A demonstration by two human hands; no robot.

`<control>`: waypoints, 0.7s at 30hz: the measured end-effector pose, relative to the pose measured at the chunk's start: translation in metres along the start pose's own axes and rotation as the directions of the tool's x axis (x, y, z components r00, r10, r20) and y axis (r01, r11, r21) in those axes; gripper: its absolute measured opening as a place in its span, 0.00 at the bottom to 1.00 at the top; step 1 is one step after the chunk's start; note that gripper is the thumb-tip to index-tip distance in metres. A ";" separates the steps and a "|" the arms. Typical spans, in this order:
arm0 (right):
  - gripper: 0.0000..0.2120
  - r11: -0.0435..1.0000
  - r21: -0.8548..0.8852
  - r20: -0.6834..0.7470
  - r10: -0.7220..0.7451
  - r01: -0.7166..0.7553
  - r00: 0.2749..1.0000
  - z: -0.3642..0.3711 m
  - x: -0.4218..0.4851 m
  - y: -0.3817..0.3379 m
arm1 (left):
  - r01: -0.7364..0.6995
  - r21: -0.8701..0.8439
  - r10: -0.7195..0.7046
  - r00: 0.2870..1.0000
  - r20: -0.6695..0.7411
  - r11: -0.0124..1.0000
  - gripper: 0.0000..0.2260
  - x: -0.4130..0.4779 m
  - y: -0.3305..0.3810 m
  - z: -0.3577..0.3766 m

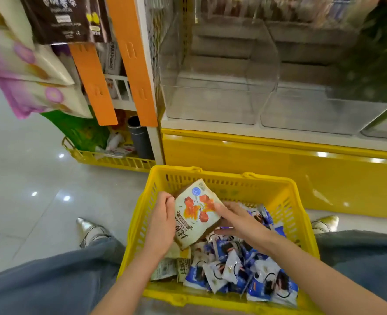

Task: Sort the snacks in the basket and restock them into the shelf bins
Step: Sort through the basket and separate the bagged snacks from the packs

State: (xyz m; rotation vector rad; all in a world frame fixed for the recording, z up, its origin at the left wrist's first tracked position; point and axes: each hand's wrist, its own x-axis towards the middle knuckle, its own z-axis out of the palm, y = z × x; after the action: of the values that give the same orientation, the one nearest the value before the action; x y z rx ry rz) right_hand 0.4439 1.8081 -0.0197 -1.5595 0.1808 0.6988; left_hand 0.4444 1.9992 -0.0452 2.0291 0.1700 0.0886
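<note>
Both grips clamped: the left hand (162,215) and right hand (234,220) pinch opposite edges of a cream plastic snack packet printed in red-orange (196,215), held just above the slatted yellow plastic basket (285,187).
We judge it light, soft and crinkly, slippery on its faces; the sealed edges give the safest hold. The clear plastic shelf bins (210,108) stand beyond.

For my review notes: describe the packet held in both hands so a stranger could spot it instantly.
Start at the yellow basket on the floor before the yellow shelf base. Over its left half, the left hand and right hand hold one cream packet. Unlike the small blue-and-white packets heaped beside it, it is larger, with red-orange print.
</note>
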 end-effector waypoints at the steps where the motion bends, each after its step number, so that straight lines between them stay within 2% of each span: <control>1: 0.24 0.998 0.064 0.008 0.016 -0.017 1.000 0.008 0.001 -0.001 | 0.030 -0.036 -0.033 0.995 -0.092 0.999 0.10 -0.004 0.000 -0.002; 2: 0.24 0.994 0.104 0.029 0.021 -0.024 0.999 0.016 0.002 -0.002 | 0.046 -0.072 -0.056 0.987 -0.148 0.996 0.10 -0.009 0.000 -0.003; 4: 0.23 0.996 0.088 0.050 0.002 -0.006 0.999 0.032 0.003 -0.002 | 0.042 -0.105 -0.057 0.988 -0.147 0.994 0.10 -0.020 0.000 -0.004; 7: 0.16 0.999 0.047 -0.056 -0.021 0.023 0.998 0.044 0.004 -0.001 | 0.047 -0.184 -0.050 0.999 -0.013 0.982 0.08 -0.032 -0.002 -0.009; 9: 0.18 0.997 0.070 -0.110 -0.033 0.041 0.993 0.045 0.007 0.001 | 0.123 -0.267 -0.111 0.992 0.062 0.956 0.04 -0.032 -0.002 -0.016; 10: 0.18 0.996 0.068 -0.123 -0.050 0.059 0.991 0.046 0.007 0.002 | 0.183 -0.311 -0.160 0.982 0.100 0.933 0.05 -0.031 -0.002 -0.022; 14: 0.12 0.987 -0.053 -0.051 -0.152 0.149 0.987 0.060 0.012 0.002 | 0.419 -0.443 -0.289 0.898 0.332 0.793 0.23 -0.024 -0.001 -0.046; 16: 0.12 0.984 -0.060 0.000 -0.170 0.170 0.985 0.068 0.019 0.001 | 0.426 -0.452 -0.313 0.900 0.305 0.784 0.24 -0.018 -0.003 -0.057; 18: 0.15 0.983 -0.092 -0.039 -0.163 0.159 0.986 0.071 0.032 0.001 | 0.378 -0.459 -0.310 0.925 0.219 0.804 0.21 -0.011 -0.006 -0.068; 21: 0.12 0.929 -0.369 -0.131 -0.090 0.036 0.987 0.070 0.055 0.011 | 0.339 -0.498 -0.320 0.939 0.126 0.798 0.16 -0.001 -0.015 -0.079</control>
State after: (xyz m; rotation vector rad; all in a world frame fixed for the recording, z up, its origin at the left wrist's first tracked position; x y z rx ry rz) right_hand 0.4602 1.8888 -0.0548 -1.9683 0.1115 0.5892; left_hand 0.4309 2.0759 -0.0233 1.4366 0.4306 -0.1151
